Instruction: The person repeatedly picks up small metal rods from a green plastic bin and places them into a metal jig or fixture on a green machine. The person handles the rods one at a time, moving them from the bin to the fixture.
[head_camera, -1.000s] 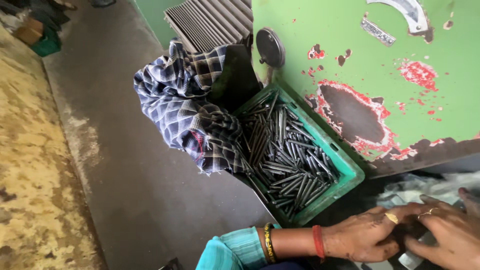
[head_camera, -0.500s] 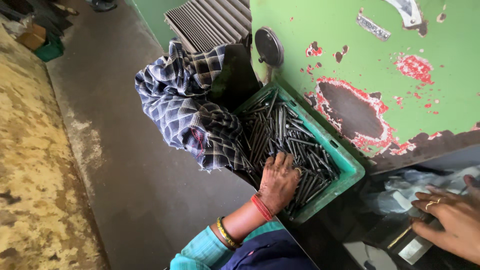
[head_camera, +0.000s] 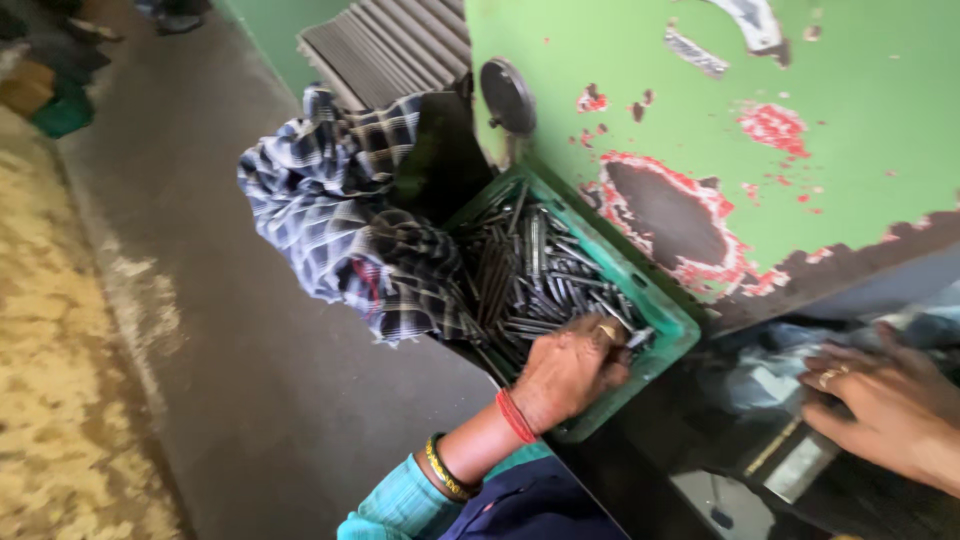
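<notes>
A green plastic crate (head_camera: 668, 322) full of several short dark metal rods (head_camera: 530, 275) sits against a green machine. My left hand (head_camera: 570, 368) is down in the crate's near corner, fingers curled around a few rods, with red and yellow bangles on the wrist. At the lower right, my right hand (head_camera: 885, 410) lies flat with fingers apart on the dark machine bed, touching a small flat metal piece (head_camera: 795, 465). A ring shows on one finger.
A blue checked cloth (head_camera: 330, 215) hangs over the crate's far left side. The green machine wall (head_camera: 800, 110) with chipped red patches rises behind. A ribbed grey panel (head_camera: 385, 45) leans at the top; grey concrete floor (head_camera: 220, 370) lies to the left.
My left hand left the spot beside my right hand, reached into the crate, then shifted toward the crate's near right corner and curled onto rods. My right hand stayed on the bed.
</notes>
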